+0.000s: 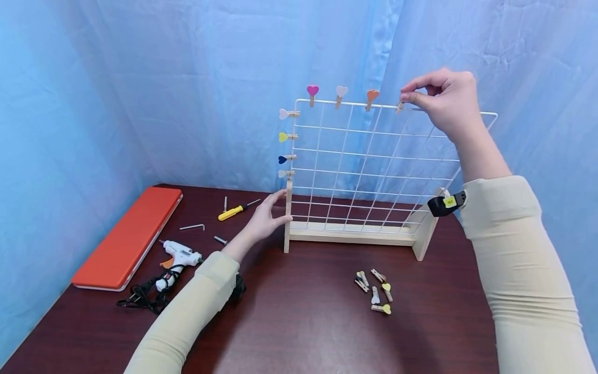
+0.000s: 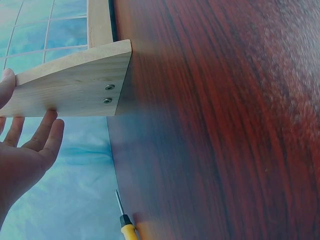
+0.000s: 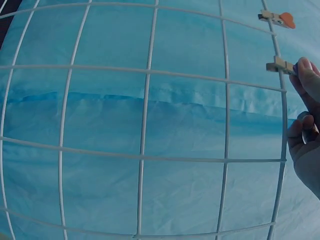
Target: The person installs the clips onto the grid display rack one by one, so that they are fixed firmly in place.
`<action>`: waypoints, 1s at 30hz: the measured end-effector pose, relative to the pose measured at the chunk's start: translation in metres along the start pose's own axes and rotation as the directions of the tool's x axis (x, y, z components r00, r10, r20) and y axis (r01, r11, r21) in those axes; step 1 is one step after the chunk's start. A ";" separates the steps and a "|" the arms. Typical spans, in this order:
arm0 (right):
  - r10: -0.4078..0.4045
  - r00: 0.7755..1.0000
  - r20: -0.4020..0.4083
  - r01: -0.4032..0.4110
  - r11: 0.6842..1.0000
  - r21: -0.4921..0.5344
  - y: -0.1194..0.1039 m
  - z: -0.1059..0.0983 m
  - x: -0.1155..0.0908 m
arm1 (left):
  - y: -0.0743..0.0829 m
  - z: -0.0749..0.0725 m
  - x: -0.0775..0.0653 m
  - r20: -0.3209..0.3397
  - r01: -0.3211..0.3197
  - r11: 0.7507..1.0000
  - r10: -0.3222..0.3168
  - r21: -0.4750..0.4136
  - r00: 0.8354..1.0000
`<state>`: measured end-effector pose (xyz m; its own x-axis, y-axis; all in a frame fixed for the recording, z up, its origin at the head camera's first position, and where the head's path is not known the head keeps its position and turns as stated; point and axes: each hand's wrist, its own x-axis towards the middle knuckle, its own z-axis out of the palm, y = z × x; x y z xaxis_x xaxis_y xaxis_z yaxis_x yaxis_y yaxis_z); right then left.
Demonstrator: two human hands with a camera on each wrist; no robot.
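A white wire grid (image 1: 369, 154) stands upright in a wooden stand (image 1: 352, 235). At its top wire, my right hand (image 1: 444, 101) pinches a small wooden clothespin (image 3: 281, 66) between thumb and forefinger; its jaws straddle the wire. Something small and dark shows among that hand's curled fingers, too hidden to name. My left hand (image 1: 267, 215) holds the stand's left side panel (image 2: 75, 80), thumb on one edge and fingers on the opposite edge. Heart clothespins in pink (image 1: 313, 91), white (image 1: 341, 92) and orange (image 1: 372, 95) sit along the top wire. Several more line the left wire, including a yellow one (image 1: 284, 137).
Several loose heart clothespins (image 1: 380, 308) lie on the dark wood table (image 1: 299, 322) before the stand. Leftward are a yellow screwdriver (image 1: 231, 213), a hex key (image 1: 192, 227), a bolt (image 1: 220, 240), a white glue gun (image 1: 181, 254) with black cord, and an orange case (image 1: 131, 236). Blue cloth hangs behind.
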<state>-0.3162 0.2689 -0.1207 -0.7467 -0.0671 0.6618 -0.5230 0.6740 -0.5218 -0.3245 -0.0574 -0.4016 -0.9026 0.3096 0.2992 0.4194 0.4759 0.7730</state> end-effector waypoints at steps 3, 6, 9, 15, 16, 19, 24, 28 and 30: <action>0.004 1.000 0.009 -0.004 1.000 0.018 0.002 0.001 0.000 | -0.001 0.000 0.000 -0.002 0.003 1.000 -0.003 0.007 1.000; 0.005 1.000 0.028 -0.006 1.000 0.007 0.002 0.000 -0.001 | -0.001 0.000 0.000 -0.006 0.005 1.000 -0.005 0.006 1.000; -0.003 0.999 0.041 0.003 1.000 -0.009 0.000 -0.002 -0.005 | -0.001 0.000 0.001 -0.008 0.007 1.000 -0.007 0.007 1.000; -0.245 0.969 -0.018 0.246 0.969 0.040 -0.012 -0.003 -0.037 | 0.002 0.004 0.001 0.001 0.021 1.000 -0.021 0.001 1.000; -0.292 0.956 -0.013 0.292 0.955 0.055 -0.016 -0.001 -0.047 | 0.003 0.005 0.001 0.002 0.022 1.000 -0.022 -0.003 1.000; -0.365 0.929 0.059 0.358 0.929 0.097 -0.015 0.008 -0.079 | 0.003 0.006 0.002 0.002 0.024 1.000 -0.024 -0.006 1.000; -0.297 0.916 0.270 0.282 0.955 0.092 0.039 0.037 -0.135 | 0.002 0.006 0.003 0.003 0.016 1.000 -0.016 0.000 1.000; -0.234 0.879 0.416 0.216 0.972 0.091 0.078 0.061 -0.182 | 0.003 0.006 0.003 0.002 0.011 1.000 -0.011 -0.003 1.000; -0.228 0.852 0.471 0.205 0.974 0.100 0.094 0.073 -0.204 | 0.003 0.006 0.003 0.000 0.013 1.000 -0.013 -0.008 1.000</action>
<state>-0.2431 0.2927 -0.3440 -0.7108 -0.5569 0.4296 -0.7033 0.5692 -0.4259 -0.3256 -0.0504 -0.4017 -0.9081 0.3033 0.2887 0.4066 0.4735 0.7813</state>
